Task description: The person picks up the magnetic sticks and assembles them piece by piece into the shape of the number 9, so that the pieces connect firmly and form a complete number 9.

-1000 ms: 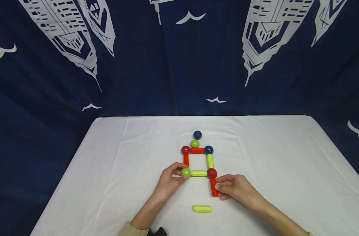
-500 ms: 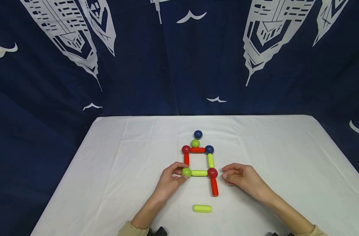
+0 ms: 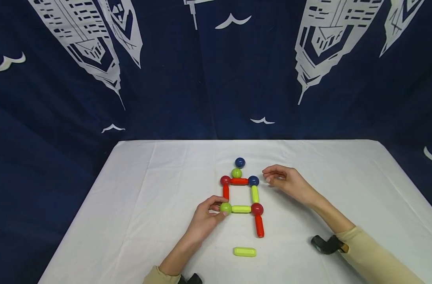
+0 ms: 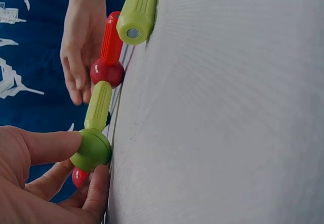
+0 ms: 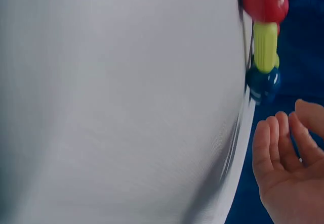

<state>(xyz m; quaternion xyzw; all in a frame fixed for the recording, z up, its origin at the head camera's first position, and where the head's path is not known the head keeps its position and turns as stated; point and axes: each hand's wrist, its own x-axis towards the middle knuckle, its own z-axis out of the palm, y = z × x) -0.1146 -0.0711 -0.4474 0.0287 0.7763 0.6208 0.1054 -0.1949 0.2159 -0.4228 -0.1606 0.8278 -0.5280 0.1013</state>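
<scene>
My left hand (image 3: pixel 204 219) pinches a lime green ball (image 3: pixel 226 208) between thumb and fingers; the left wrist view shows the grip on this ball (image 4: pixel 92 150) closely. The ball forms the near left corner of a square of magnetic rods and balls. A lime rod (image 3: pixel 241 209) links it to a red ball (image 3: pixel 257 209), from which a red rod (image 3: pixel 259 226) extends toward the near side. My right hand (image 3: pixel 288 183) hovers right of the blue corner ball (image 3: pixel 253 180), holding nothing, its fingers relaxed. The right wrist view shows its empty palm (image 5: pixel 288 173).
Behind the square's far red rod (image 3: pixel 239 181) lie a small lime ball (image 3: pixel 236 172) and a blue ball (image 3: pixel 240 162). A loose lime rod (image 3: pixel 244 251) lies nearer on the white-covered table (image 3: pixel 148 189). A dark blue patterned cloth (image 3: pixel 209 79) hangs behind.
My right hand has let go of the near red rod and moved away to the far right side, near the blue corner ball. My left hand stays on the lime green ball.
</scene>
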